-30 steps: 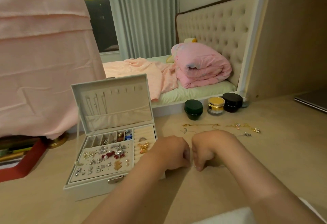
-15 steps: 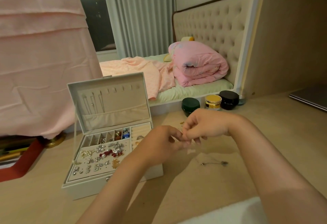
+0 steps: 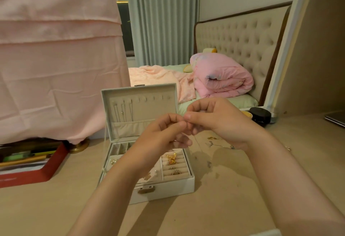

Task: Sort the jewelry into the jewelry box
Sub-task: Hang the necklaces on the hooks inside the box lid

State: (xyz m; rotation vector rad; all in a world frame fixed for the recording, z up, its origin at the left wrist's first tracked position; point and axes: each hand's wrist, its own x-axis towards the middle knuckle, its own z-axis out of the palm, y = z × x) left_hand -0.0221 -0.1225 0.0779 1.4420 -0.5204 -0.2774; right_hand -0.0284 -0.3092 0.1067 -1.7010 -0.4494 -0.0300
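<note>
The white jewelry box (image 3: 168, 189) stands open on the table, its lid (image 3: 141, 94) upright with thin necklaces (image 3: 123, 110) hanging inside. Gold pieces (image 3: 171, 158) sit in the ring rolls on the right of the tray. My left hand (image 3: 162, 135) and my right hand (image 3: 218, 120) meet fingertip to fingertip above the box and pinch a thin chain necklace (image 3: 197, 144). The chain hangs down to a small pendant (image 3: 209, 164) over the table. My left forearm hides much of the tray. More loose jewelry (image 3: 211, 138) lies on the table under my right hand.
A black jar (image 3: 260, 115) and a partly hidden yellow-lidded jar (image 3: 246, 113) stand at the table's back edge. A red box (image 3: 37, 174) sits at the left under a hanging pink cloth (image 3: 56, 58). A laptop corner (image 3: 336, 121) shows at far right.
Both hands have risen from the table to above the box, lifting the thin chain with them. The pendant that lay on the table half a second ago now hangs.
</note>
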